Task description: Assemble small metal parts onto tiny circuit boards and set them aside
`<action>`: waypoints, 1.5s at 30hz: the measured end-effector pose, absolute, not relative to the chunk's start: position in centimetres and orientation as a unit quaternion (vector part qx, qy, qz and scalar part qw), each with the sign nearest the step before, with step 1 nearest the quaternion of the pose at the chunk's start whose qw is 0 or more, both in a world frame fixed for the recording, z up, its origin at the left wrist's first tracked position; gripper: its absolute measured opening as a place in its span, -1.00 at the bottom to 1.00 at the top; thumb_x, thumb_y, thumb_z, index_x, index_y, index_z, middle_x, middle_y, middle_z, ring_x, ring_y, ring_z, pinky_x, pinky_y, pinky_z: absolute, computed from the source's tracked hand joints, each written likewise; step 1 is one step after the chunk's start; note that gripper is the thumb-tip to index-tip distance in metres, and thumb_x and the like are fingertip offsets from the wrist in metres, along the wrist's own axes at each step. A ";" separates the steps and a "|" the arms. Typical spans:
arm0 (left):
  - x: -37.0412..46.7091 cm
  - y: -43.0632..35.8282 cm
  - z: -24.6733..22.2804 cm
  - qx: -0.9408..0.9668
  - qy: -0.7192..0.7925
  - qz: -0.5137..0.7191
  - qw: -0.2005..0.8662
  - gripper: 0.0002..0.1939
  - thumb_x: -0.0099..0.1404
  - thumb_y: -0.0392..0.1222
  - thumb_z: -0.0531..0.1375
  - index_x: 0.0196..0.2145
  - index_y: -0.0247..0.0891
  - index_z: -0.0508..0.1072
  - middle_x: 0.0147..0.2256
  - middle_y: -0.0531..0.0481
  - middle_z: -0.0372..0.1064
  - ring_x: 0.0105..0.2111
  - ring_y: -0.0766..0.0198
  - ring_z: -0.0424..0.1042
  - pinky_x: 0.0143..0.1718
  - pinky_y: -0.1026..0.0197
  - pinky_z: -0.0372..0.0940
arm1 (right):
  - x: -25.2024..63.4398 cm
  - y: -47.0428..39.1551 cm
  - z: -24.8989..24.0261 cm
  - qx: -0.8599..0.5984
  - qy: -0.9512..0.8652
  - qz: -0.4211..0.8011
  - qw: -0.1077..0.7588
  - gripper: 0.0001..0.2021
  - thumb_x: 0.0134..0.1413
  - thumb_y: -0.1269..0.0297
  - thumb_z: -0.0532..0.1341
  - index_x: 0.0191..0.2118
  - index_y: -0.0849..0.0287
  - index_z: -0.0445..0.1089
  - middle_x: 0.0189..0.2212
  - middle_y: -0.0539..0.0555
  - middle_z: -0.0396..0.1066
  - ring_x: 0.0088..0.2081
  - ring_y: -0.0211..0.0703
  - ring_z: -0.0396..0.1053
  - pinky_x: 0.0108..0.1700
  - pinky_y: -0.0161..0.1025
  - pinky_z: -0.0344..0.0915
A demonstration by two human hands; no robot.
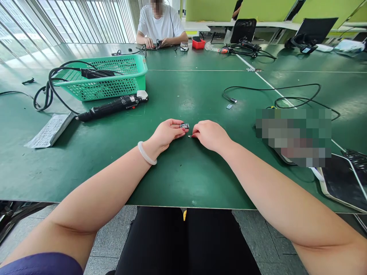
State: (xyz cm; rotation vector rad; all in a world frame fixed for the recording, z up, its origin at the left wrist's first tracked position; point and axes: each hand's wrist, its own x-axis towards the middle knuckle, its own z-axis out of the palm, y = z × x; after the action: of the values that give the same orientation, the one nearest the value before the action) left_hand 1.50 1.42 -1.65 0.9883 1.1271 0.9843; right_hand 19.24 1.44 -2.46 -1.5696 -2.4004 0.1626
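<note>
My left hand (169,133) is just left of centre over the green table (183,175), its fingers closed on a small dark circuit board (184,126) whose face is turned up. Close on its right, my right hand (208,134) pinches a tiny silvery part (190,136) between thumb and finger, slightly below the board. A narrow gap separates the hands, and the tiny part does not touch the board. What the tiny part is cannot be made out.
A green basket (109,86) with cables, a black electric screwdriver (114,107) and a paper-wrapped block (51,130) lie left. Right are a cable (258,89), a small chip (229,106), a blurred object (295,137) and a tablet (344,179). A person (162,23) sits opposite.
</note>
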 end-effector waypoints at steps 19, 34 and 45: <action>2.0 0.6 -1.1 0.489 0.492 0.393 0.603 -0.76 0.11 -0.51 0.29 -0.28 -0.35 0.39 -0.36 -0.07 0.52 -0.29 0.28 0.52 -0.05 0.07 0.36 | 18.0 0.1 -1.0 -0.540 -0.810 -0.001 0.230 -0.83 0.21 0.39 0.15 -0.36 0.17 0.47 -0.33 0.14 0.48 -0.23 -0.03 0.31 -0.20 -0.12 0.22; 2.1 0.6 -1.0 0.491 0.487 0.388 0.609 -0.74 0.09 -0.56 0.27 -0.29 -0.35 0.38 -0.36 -0.06 0.51 -0.29 0.29 0.52 -0.03 0.06 0.36 | 18.0 0.0 -0.9 -0.545 -0.808 0.005 0.223 -0.83 0.20 0.40 0.16 -0.37 0.18 0.48 -0.34 0.13 0.49 -0.24 -0.05 0.32 -0.22 -0.13 0.21; 2.0 0.6 -0.9 0.482 0.487 0.387 0.617 -0.75 0.11 -0.52 0.31 -0.27 -0.35 0.38 -0.37 -0.05 0.52 -0.29 0.30 0.52 -0.05 0.09 0.36 | 18.2 -0.1 -0.8 -0.559 -0.783 0.042 0.270 -0.81 0.20 0.39 0.16 -0.38 0.16 0.51 -0.35 0.10 0.49 -0.23 -0.07 0.36 -0.23 -0.16 0.22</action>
State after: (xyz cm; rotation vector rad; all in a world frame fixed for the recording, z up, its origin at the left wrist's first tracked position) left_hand 1.98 0.61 -0.94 1.1086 1.1203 0.8911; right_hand 18.17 -0.06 -0.85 -1.5069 -2.1101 0.1141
